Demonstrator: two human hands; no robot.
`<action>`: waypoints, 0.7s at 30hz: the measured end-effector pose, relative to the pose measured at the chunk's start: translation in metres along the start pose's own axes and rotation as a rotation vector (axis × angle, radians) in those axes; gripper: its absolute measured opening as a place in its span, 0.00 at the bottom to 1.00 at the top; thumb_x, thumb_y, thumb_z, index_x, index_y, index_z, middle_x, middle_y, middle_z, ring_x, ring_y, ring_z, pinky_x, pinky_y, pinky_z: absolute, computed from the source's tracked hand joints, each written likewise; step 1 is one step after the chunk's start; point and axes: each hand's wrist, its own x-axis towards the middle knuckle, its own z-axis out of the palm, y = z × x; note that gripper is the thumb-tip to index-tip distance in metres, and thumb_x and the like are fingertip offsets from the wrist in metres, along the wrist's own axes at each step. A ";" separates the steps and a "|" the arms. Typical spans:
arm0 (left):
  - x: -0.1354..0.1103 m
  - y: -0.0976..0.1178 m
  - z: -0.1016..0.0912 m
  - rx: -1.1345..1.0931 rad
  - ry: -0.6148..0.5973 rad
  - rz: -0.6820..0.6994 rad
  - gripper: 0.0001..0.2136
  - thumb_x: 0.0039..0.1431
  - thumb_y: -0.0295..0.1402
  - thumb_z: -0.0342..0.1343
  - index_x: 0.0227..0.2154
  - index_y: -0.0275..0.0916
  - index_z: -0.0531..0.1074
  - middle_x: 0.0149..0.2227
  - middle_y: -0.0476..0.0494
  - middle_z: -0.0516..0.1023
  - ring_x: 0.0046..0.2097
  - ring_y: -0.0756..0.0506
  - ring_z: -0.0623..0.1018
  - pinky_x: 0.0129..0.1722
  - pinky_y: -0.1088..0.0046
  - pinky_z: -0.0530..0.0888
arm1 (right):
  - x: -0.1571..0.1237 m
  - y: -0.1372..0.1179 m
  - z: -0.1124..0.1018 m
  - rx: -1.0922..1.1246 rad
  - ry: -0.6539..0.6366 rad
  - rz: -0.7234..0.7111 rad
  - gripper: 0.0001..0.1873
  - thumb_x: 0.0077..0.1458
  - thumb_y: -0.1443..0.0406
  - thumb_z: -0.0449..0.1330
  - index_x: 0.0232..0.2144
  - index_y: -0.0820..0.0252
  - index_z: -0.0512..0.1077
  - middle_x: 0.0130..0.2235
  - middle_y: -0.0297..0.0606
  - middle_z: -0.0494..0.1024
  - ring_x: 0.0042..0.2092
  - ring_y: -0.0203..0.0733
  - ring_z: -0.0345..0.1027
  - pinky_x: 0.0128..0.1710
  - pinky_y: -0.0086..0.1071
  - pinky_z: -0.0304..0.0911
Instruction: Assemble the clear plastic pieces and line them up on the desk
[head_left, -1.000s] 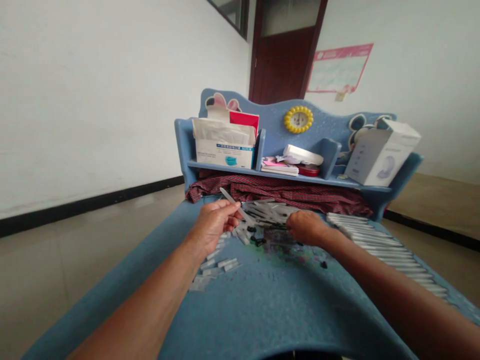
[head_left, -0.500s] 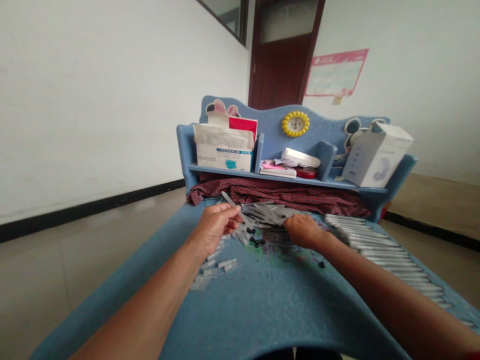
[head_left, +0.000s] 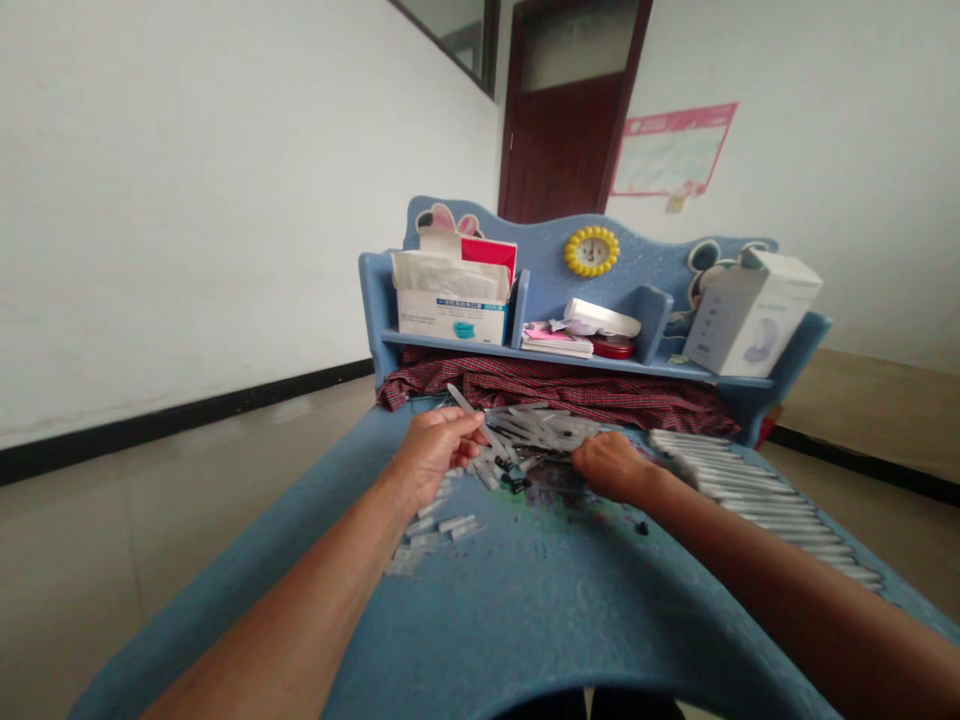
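Observation:
My left hand [head_left: 441,445] is closed in a pinch on a slim translucent pen barrel [head_left: 460,398], which slants up to the left past the fingertips. At the right edge of a pile of clear pen parts [head_left: 536,425], my right hand [head_left: 609,465] is closed, knuckles up. A thin dark rod seems to end at its fingers, but what they grip is hidden. Small black plugs [head_left: 516,484] lie between the hands, and one more black plug [head_left: 643,528] lies below the right hand. Short clear caps [head_left: 439,530] are scattered below my left hand.
A long row of pens [head_left: 757,500] lines the right side of the blue table [head_left: 480,620]. Checked red cloth [head_left: 555,390] is bunched under the shelf. On the shelf stand a mask box [head_left: 450,310], papers [head_left: 556,343], a red tin [head_left: 613,347] and a white carton [head_left: 754,315].
My right hand has shifted slightly right and toward me at the pile's edge. My left hand still pinches the pen barrel in nearly the same place.

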 end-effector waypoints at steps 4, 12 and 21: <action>-0.001 0.001 0.001 -0.027 -0.007 -0.014 0.11 0.42 0.37 0.59 0.22 0.32 0.68 0.20 0.48 0.72 0.18 0.55 0.68 0.17 0.81 0.60 | -0.012 0.006 -0.004 -0.024 0.038 0.008 0.15 0.48 0.76 0.48 0.34 0.67 0.72 0.33 0.52 0.76 0.38 0.50 0.71 0.33 0.37 0.64; -0.002 -0.001 0.000 -0.128 -0.047 -0.048 0.11 0.43 0.36 0.60 0.22 0.32 0.68 0.20 0.47 0.72 0.18 0.55 0.68 0.16 0.81 0.61 | -0.035 -0.011 -0.021 0.012 0.119 0.001 0.13 0.50 0.72 0.47 0.33 0.65 0.70 0.30 0.51 0.76 0.34 0.52 0.71 0.30 0.38 0.63; -0.002 -0.002 0.001 -0.124 -0.015 -0.035 0.10 0.44 0.35 0.59 0.22 0.32 0.68 0.20 0.46 0.71 0.18 0.55 0.68 0.16 0.82 0.62 | -0.046 -0.026 -0.036 0.037 0.193 0.000 0.14 0.52 0.70 0.44 0.31 0.65 0.70 0.27 0.49 0.75 0.31 0.49 0.72 0.29 0.35 0.62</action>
